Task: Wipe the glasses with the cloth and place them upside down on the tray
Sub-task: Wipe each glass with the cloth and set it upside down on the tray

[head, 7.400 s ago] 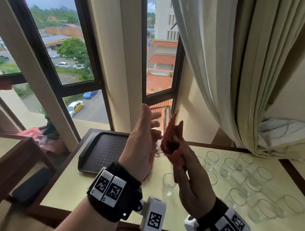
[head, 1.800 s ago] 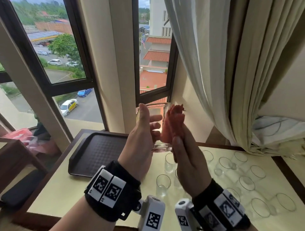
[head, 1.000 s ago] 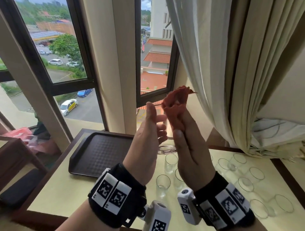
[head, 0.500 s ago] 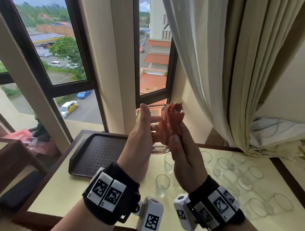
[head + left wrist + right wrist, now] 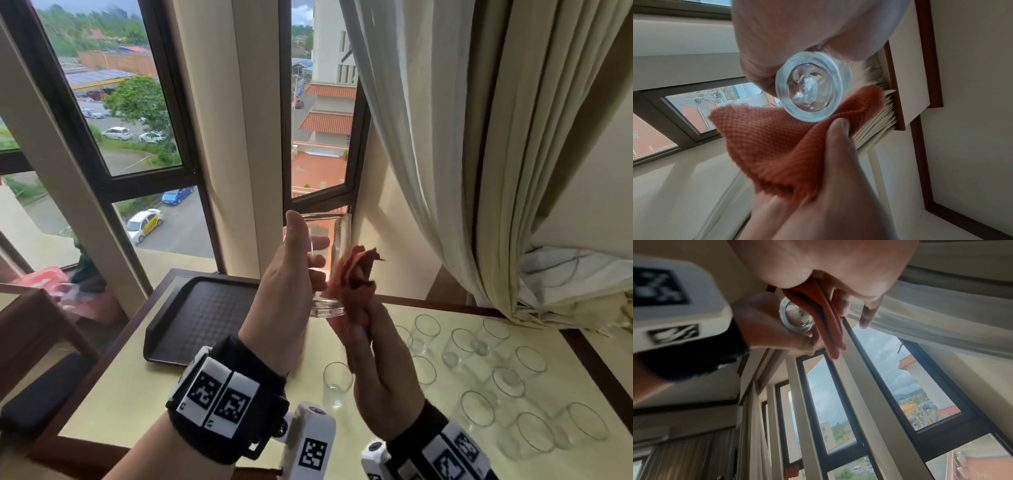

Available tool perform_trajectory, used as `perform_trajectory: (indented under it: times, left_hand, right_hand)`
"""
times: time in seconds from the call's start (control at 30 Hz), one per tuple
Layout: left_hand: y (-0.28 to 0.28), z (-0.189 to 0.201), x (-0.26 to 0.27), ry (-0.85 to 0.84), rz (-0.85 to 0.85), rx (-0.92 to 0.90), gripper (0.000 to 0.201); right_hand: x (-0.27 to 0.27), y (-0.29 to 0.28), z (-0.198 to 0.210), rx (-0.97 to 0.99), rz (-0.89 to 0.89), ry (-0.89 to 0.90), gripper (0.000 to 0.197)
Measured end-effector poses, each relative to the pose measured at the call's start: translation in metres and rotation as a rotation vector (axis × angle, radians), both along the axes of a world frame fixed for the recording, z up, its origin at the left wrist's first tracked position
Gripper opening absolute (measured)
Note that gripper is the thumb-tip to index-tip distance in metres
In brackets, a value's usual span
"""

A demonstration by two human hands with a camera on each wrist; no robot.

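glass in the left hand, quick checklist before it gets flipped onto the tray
1. Left hand grips the glass: ok.
2. Glass upright for now, base down: ok.
3. Cloth outside the glass, in the right hand: ok.
4. Tray has bare room for the glass: ok.
5. Glass wiped clean inside: cannot tell.
6. Path to the tray free of the glasses on the table: ok, they stand to its right.

A cream curtain (image 5: 479,154) hangs at the right of dark-framed windows (image 5: 113,192). Outside are parked cars (image 5: 144,222), a tree (image 5: 137,99) and red-roofed buildings (image 5: 325,121). A pale yellow bench (image 5: 130,394) stands below.
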State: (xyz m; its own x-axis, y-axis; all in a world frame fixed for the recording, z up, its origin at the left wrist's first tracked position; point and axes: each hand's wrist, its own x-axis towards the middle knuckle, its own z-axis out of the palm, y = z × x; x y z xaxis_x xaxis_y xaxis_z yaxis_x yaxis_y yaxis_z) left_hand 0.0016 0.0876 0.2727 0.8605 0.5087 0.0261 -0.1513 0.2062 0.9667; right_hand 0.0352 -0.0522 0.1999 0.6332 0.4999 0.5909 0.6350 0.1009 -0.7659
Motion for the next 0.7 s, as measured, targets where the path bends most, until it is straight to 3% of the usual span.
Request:
perform_trajectory:
  times: [0.13, 0.3, 0.4, 0.53, 0.57, 0.7]
  left_hand:
    - [-0.014, 0.0, -0.002, -0.034, -0.059, -0.012, 0.076]
    - [-0.012, -0.001, 0.0, -0.02, -0.075, -0.089, 0.095]
    - [-0.001, 0.002, -0.003, -0.015, -0.152, -0.14, 0.108]
    - [0.006, 0.003, 0.002, 0.053, -0.04, -0.079, 0.132]
    - [0.004, 0.006, 0.001, 0.03, -0.034, -0.07, 0.132]
    - [-0.002, 0.002, 0.001, -0.041, -0.043, -0.068, 0.094]
  right_hand:
    - [0.015, 0.003, 0.027, 0.06, -0.037, 0.107, 0.053]
    - [0.007, 0.002, 0.049, 0.067, 0.01, -0.129, 0.047]
    - [-0.007, -0.003, 0.027, -0.023, 0.037, -0.218, 0.051]
    - [-0.009, -0.008, -0.001, -0.051, 0.032, -0.149, 0.05]
    - [-0.006, -0.007, -0.002, -0.032, 0.041, -0.11, 0.047]
    - [0.011, 0.0, 0.015, 0.022, 0.025, 0.084, 0.051]
